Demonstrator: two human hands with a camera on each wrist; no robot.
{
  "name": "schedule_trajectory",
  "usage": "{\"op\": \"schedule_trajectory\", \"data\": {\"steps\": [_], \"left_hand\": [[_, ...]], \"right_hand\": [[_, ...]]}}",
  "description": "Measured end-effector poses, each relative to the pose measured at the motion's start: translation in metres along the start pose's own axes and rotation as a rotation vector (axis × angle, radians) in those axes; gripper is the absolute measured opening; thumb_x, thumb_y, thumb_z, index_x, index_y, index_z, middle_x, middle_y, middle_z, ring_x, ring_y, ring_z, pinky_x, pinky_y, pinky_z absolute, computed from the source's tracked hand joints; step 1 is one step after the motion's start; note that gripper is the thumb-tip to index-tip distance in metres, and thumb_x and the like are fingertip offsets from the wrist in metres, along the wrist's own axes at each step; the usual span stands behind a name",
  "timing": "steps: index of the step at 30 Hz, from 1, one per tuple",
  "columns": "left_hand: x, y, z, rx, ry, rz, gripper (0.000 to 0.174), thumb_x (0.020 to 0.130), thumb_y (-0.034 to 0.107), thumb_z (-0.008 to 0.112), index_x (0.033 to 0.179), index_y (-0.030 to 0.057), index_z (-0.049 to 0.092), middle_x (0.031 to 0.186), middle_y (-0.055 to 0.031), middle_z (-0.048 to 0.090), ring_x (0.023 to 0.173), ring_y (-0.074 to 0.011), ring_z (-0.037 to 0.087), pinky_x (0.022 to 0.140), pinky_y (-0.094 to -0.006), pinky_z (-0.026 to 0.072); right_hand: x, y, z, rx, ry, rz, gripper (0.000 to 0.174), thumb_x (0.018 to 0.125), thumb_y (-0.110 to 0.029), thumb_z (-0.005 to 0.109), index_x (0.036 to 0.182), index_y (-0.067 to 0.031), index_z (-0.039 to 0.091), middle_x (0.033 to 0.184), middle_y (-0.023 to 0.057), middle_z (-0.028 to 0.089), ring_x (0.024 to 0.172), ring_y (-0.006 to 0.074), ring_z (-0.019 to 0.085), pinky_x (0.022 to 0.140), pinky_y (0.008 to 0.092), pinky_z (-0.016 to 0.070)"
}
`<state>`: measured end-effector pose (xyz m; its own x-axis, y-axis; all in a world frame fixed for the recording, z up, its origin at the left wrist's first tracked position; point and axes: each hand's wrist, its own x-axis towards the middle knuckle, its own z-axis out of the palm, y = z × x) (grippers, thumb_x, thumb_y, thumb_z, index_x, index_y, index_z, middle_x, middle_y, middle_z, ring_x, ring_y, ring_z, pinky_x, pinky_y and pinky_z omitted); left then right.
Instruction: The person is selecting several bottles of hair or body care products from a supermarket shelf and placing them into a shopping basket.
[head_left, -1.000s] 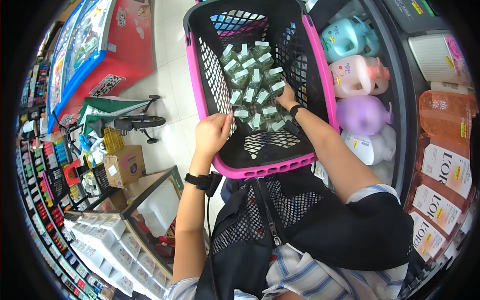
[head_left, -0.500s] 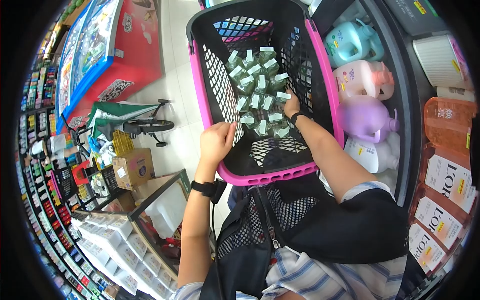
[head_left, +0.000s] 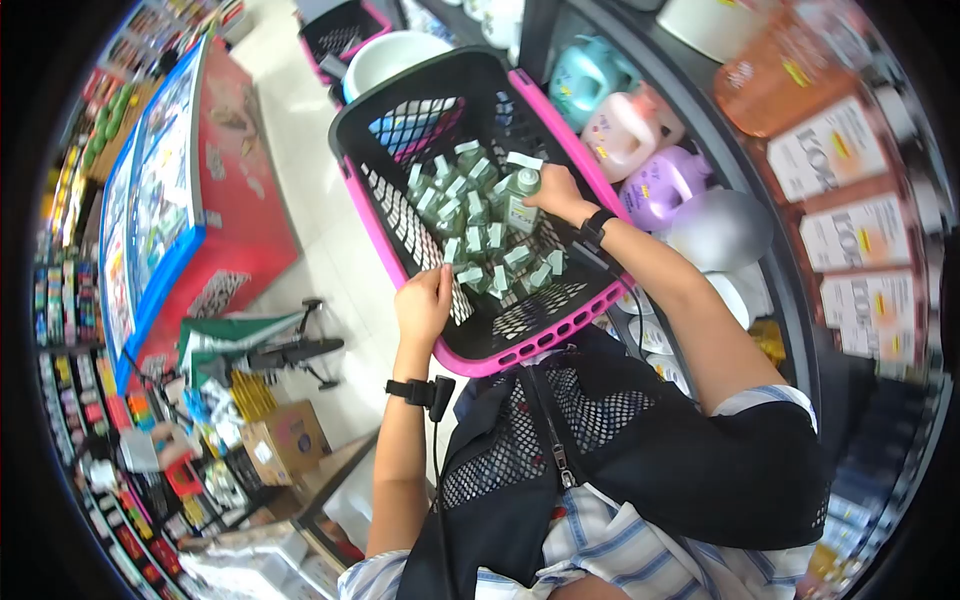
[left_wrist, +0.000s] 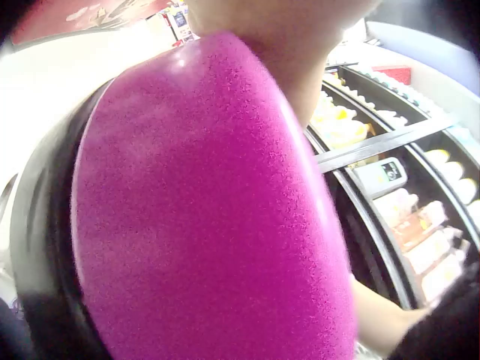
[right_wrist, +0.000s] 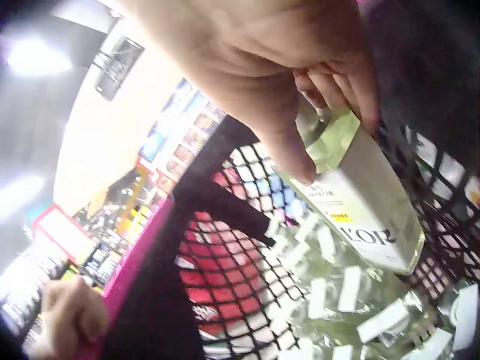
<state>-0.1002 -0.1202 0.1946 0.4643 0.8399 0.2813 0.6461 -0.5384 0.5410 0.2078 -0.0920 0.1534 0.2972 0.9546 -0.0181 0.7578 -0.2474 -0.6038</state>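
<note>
My right hand [head_left: 556, 192] holds a clear green bottle [head_left: 522, 205] with a white label, thumb on one side near its top. In the right wrist view this bottle [right_wrist: 367, 202] tilts over several similar bottles with white tags on their tops. Those tagged bottles [head_left: 476, 238] stand close together inside a black mesh basket with a pink rim [head_left: 545, 338]. My left hand [head_left: 423, 303] grips the basket's left side rim. The pink rim [left_wrist: 210, 195] fills most of the left wrist view and hides the fingers there.
Shelves at the right bear large jugs, among them a purple jug [head_left: 665, 188], and boxes with white labels [head_left: 850, 235]. A red and blue chest freezer [head_left: 240, 180] and a small bicycle [head_left: 290, 350] stand at the left. Beyond the basket is a white tub [head_left: 395, 62].
My right hand has raised a bottle from among the others. The left hand stays on the rim. The head view has turned, so the shelves and freezer appear shifted.
</note>
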Motion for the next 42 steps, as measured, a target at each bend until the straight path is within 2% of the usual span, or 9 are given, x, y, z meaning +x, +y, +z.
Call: {"op": "schedule_trajectory", "data": {"steps": [3,5,9,13,15,20,25,31,42], "left_hand": [[0.0,-0.003,0.0,-0.036,0.008,0.035,0.037,0.094,0.025,0.055,0.063,0.0038,0.055,0.06,-0.0151,0.055,0.055,-0.0361,0.054,0.051,-0.0448,0.041],[-0.001,-0.004,0.001,-0.064,0.02,-0.009,0.037,0.094,0.026,0.054,0.064,0.0039,0.056,0.061,-0.0159,0.055,0.055,-0.0366,0.055,0.051,-0.045,0.0409],[-0.002,-0.014,0.002,-0.157,-0.006,-0.048,0.04,0.096,0.029,0.051,0.068,0.0027,0.059,0.061,-0.017,0.056,0.057,-0.0376,0.054,0.053,-0.0432,0.0409],[0.005,-0.013,-0.013,-0.591,-0.223,-0.262,0.045,0.101,0.033,0.047,0.072,-0.0009,0.058,0.056,-0.0048,0.051,0.054,-0.0102,0.047,0.052,-0.0298,0.0396],[0.009,0.009,-0.026,-0.777,-0.248,-0.208,0.039,0.101,0.03,0.047,0.08,-0.0006,0.059,0.064,-0.0015,0.054,0.057,-0.0063,0.048,0.052,-0.0244,0.038],[0.001,0.128,-0.078,-0.977,-0.488,0.178,0.018,0.094,0.014,0.056,0.103,-0.0008,0.059,0.093,-0.0056,0.063,0.079,-0.0118,0.059,0.072,-0.0259,0.0476],[-0.017,0.237,-0.094,-0.971,-0.707,0.565,0.065,0.074,0.013,0.075,0.132,0.0008,0.046,0.124,-0.0135,0.056,0.108,-0.0245,0.058,0.093,-0.0365,0.0455],[-0.048,0.347,-0.081,-0.926,-0.949,0.686,0.076,0.071,0.016,0.082,0.134,-0.0031,0.043,0.119,-0.0147,0.061,0.109,-0.024,0.062,0.095,-0.0369,0.0466],[-0.089,0.49,-0.033,-1.203,-0.884,0.919,0.068,0.074,0.006,0.079,0.13,-0.0044,0.041,0.119,-0.0168,0.06,0.113,-0.0238,0.059,0.097,-0.0362,0.0463]], "right_hand": [[-0.012,-0.027,-0.052,0.057,0.117,-0.122,0.051,0.056,-0.029,0.084,0.093,0.0025,0.067,0.084,0.0207,0.068,0.081,0.035,0.066,0.075,0.0403,0.0525],[-0.043,-0.063,-0.102,0.095,0.102,-0.035,0.05,0.066,-0.025,0.083,0.102,0.0036,0.065,0.084,0.0142,0.069,0.077,0.0196,0.067,0.075,0.0319,0.0517],[-0.11,-0.111,-0.156,0.809,0.195,-0.052,0.046,0.075,-0.015,0.079,0.113,0.0036,0.061,0.101,0.0078,0.069,0.09,0.0138,0.064,0.082,0.0285,0.0502],[-0.183,-0.149,-0.2,0.975,0.353,-0.074,0.047,0.08,-0.013,0.076,0.119,0.0046,0.058,0.112,0.0082,0.065,0.099,0.0134,0.061,0.091,0.0279,0.0467],[-0.215,-0.159,-0.214,1.026,0.407,-0.131,0.048,0.082,-0.012,0.075,0.123,0.0046,0.057,0.114,0.0087,0.064,0.101,0.0132,0.06,0.092,0.0284,0.0465],[-0.288,-0.164,-0.226,0.965,0.539,-0.101,0.043,0.077,-0.01,0.077,0.113,0.0043,0.059,0.106,0.0063,0.065,0.098,0.0105,0.06,0.088,0.0264,0.0469],[-0.352,-0.16,-0.245,0.898,0.676,-0.179,0.045,0.073,-0.01,0.079,0.111,0.0033,0.058,0.101,0.005,0.064,0.095,0.0094,0.059,0.088,0.0274,0.0458],[-0.442,-0.133,-0.288,0.796,0.844,-0.224,0.049,0.071,-0.01,0.082,0.112,0.0024,0.058,0.103,0.0053,0.063,0.098,0.011,0.057,0.091,0.029,0.0448],[-0.54,-0.093,-0.342,0.42,1.228,-0.366,0.065,0.069,-0.004,0.08,0.128,-0.0016,0.053,0.125,0.0101,0.059,0.113,0.0177,0.056,0.101,0.0341,0.0417]]}}
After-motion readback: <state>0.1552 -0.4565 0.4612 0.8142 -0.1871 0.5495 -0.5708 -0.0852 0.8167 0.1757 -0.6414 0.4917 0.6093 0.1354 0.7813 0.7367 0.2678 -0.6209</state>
